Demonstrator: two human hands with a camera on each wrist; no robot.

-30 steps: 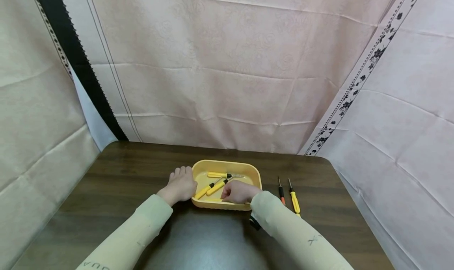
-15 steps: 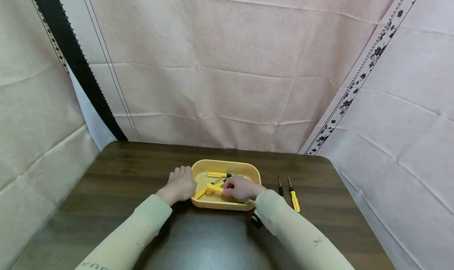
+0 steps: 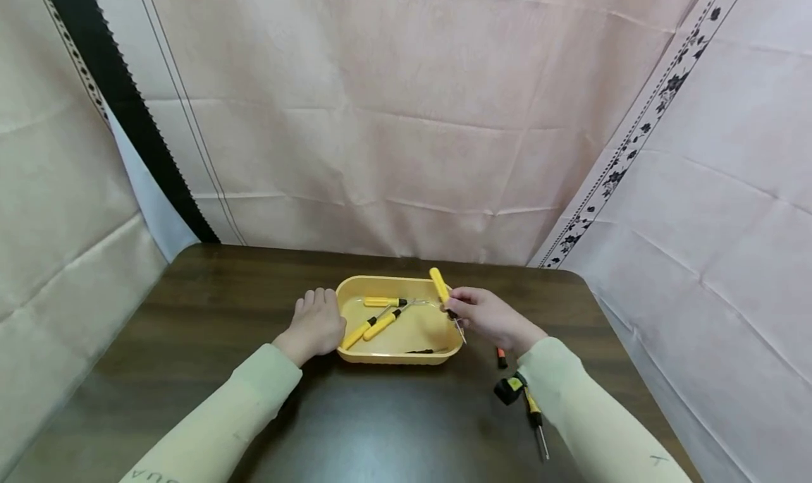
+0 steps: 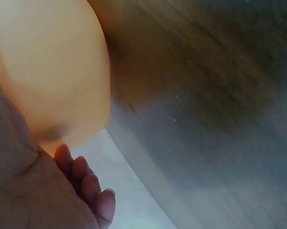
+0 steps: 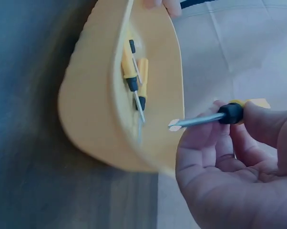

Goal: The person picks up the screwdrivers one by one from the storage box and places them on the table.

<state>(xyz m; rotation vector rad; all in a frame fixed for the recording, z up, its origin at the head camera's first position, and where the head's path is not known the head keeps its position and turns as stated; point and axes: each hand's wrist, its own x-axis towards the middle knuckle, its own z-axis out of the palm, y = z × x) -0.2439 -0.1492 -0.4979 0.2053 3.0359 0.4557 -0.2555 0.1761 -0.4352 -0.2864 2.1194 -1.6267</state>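
Observation:
My right hand [image 3: 487, 317] holds a yellow-handled screwdriver [image 3: 438, 283] above the right end of a yellow plastic tray [image 3: 396, 359]. In the right wrist view, thumb and fingers pinch it near its black collar [image 5: 230, 113], and the bare metal shaft points toward the tray. My left hand [image 3: 315, 322] grips the tray's left end; its curled fingers [image 4: 90, 186] touch the outer wall in the left wrist view. Inside lie three yellow screwdrivers, one lengthwise [image 3: 380, 302] and two slanted [image 3: 359, 333] [image 3: 382, 325]. A thin dark tool [image 3: 420, 351] lies by the front wall.
On the dark wooden table [image 3: 254, 285], a yellow-and-black screwdriver [image 3: 536, 418] lies below the right sleeve. A red-and-black handle [image 3: 502, 358] shows beside the right wrist, partly covered. A small black device [image 3: 509, 388] sits at that wrist. Pale cloth [image 3: 406, 137] hangs behind the table.
My right hand has lifted the yellow screwdriver out of the tray and moved right, turning its handle upward. The left hand stays on the tray's left end. The view has shifted slightly.

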